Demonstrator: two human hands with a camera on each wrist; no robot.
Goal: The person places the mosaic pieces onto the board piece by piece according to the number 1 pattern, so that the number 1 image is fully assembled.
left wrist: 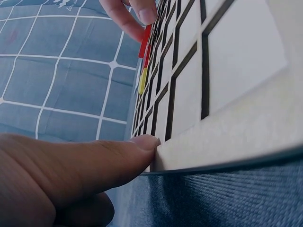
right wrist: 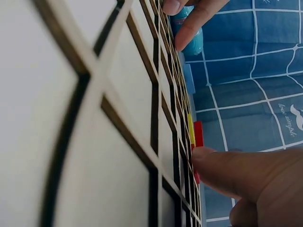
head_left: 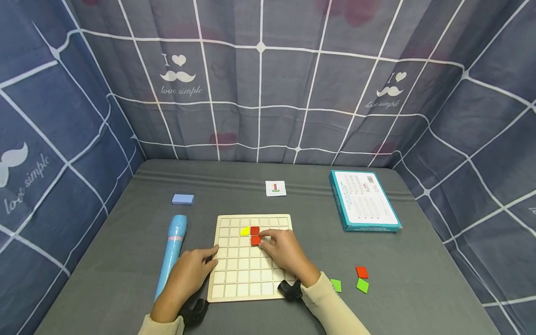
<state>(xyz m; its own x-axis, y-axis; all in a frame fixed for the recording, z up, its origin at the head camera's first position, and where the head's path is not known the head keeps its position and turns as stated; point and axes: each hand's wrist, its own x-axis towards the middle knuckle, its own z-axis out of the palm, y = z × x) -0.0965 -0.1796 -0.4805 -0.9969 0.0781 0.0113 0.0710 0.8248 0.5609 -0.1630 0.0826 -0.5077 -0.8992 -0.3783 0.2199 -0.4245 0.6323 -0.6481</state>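
the right hand (head_left: 286,250) pinches a red tile (head_left: 255,240) on the board (head_left: 231,278), while the left hand (head_left: 191,270), fingers loosely extended, touches the board's left edge

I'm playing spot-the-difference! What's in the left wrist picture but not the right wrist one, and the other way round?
Only the left wrist view shows a broad wooden rim up close, with cloth below it. Only the right wrist view shows the blue tube and blue block. Both show the board, yellow tile, red tiles, left hand, right hand and curtain.
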